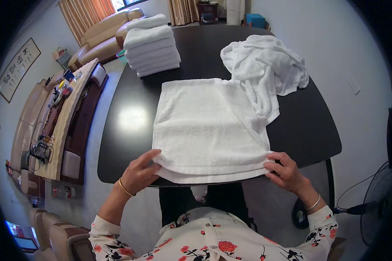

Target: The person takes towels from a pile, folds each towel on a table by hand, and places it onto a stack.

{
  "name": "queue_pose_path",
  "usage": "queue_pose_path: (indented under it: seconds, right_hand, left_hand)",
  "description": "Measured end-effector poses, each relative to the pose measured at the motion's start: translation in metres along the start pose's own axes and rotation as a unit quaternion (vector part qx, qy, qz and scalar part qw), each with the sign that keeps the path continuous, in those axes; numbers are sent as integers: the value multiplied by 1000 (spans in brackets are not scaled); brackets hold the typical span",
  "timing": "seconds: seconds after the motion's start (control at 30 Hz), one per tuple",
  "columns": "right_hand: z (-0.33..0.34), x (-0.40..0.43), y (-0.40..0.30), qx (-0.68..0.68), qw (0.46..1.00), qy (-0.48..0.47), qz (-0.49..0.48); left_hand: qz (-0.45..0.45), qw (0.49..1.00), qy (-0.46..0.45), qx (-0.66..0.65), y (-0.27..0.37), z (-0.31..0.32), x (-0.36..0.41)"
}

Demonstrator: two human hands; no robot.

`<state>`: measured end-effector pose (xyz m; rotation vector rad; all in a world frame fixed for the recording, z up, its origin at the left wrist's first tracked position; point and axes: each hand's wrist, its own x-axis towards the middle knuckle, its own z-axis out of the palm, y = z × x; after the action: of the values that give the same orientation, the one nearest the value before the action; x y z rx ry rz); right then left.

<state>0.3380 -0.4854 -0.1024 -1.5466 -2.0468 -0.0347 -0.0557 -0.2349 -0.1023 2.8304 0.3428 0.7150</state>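
Note:
A white towel (209, 127), doubled over, lies on the dark table (130, 143) in front of me, its two layered edges near the table's front edge. My left hand (140, 172) pinches the near left corner between thumb and fingers. At the near right corner, my right hand (286, 173) grips the towel's edge the same way. Behind it to the left stands a stack of folded white towels (155, 49). A loose heap of white towels (264, 62) lies at the back right, touching the far right part of the towel in front of me.
A standing fan (374, 202) is at the right, beside the table. Off to the left, a long wooden table (60, 146) holds various items, with leather sofas (29, 120) behind it. The back of a chair (68, 239) shows at the lower left.

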Motion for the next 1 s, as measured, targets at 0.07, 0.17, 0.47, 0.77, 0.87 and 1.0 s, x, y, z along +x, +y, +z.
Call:
queue_pose_path:
  seconds: [0.07,0.17,0.47,0.77,0.87,1.0]
  right_hand:
    - [-1,0,0,5,1000,-7,6]
    - [0,0,0,-15,1000,-12,-10]
    - [-3,12,0,-15,999,-22,-17]
    - [4,16,-12,23,999,6,-34]
    - [7,14,-17,26,999,-20,-33]
    - [9,15,-17,-3,998,-64,-13]
  left_hand:
    - [1,1000,-16,-13,-1,-3,-1]
    - [-63,997,23,-36,-2,-10,2]
    - [-84,993,74,-22,-7,-39,24]
    - [-107,991,65,-53,-18,-43,34]
    - [-115,990,57,-61,-18,-41,32]
    - [-130,987,51,-76,-19,-40,32]
